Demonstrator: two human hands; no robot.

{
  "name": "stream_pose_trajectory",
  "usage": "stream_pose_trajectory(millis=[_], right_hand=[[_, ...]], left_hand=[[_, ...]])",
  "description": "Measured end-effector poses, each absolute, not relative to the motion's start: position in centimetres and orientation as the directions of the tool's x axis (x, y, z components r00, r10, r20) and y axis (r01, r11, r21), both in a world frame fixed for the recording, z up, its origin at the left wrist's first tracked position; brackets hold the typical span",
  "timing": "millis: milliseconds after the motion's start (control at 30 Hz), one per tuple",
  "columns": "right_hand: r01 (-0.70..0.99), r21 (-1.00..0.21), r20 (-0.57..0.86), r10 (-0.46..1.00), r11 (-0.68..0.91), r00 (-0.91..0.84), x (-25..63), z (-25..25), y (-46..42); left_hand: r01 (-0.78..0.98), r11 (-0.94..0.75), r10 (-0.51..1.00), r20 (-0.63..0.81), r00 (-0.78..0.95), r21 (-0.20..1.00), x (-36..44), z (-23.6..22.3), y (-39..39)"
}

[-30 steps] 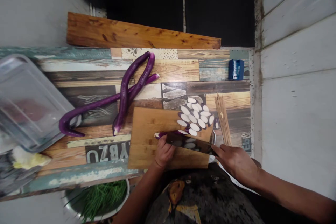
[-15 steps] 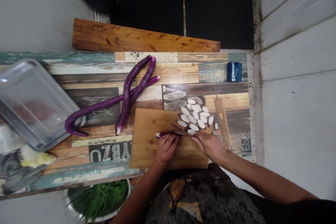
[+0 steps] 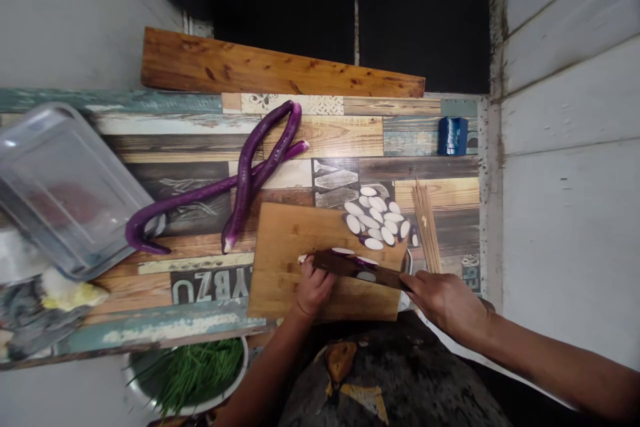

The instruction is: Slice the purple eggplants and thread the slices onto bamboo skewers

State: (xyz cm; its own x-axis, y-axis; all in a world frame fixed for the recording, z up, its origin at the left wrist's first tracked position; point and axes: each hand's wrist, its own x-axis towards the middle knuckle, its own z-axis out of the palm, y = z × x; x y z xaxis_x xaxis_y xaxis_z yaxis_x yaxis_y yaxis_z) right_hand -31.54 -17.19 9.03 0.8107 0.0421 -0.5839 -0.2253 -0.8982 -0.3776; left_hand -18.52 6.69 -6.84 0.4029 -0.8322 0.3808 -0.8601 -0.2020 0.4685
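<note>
My right hand [image 3: 447, 303] is wrapped around the handle of a broad, dark kitchen knife [image 3: 360, 271]. Its blade reaches left over the cutting board [image 3: 280, 233] to my left fingers. A pale slice seems stuck on the blade. My left hand [image 3: 316, 288] presses on a short eggplant piece [image 3: 302, 259], mostly hidden behind fingers and blade. Just beyond the blade lie two purple-edged eggplant slices [image 3: 367, 260]. A cluster of white oval eggplant slices [image 3: 377, 215] covers the board's far right corner.
Long purple eggplants [image 3: 245, 173] lie beyond the board to the left. Thin wooden skewers [image 3: 427, 227] and a blue box [image 3: 453, 136] are on the right. A clear plastic container [image 3: 105, 213] stands far left; a metal bowl of green stalks [image 3: 203, 373] sits below the table edge.
My right hand has moved right and toward me, away from the slice cluster. The knife's broad side now shows, and fresh slices lie beyond it. My left hand stays on the eggplant piece.
</note>
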Motion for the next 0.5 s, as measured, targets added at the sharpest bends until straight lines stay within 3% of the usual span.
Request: stream_pose_trajectory(millis=[367,500], right_hand=[[-0.204,-0.369,-0.642,0.090,-0.907,0.761,-30.1,8.1,-18.0],[-0.250,-0.318,-0.666,0.028,-0.915,0.745,-28.4,5.9,-15.9]], left_hand=[[-0.858,-0.206,-0.837,0.370,0.404,0.470,-18.8,-7.2,6.8],[-0.828,-0.198,-0.822,0.371,0.432,0.525,-18.2,-6.3,6.3]])
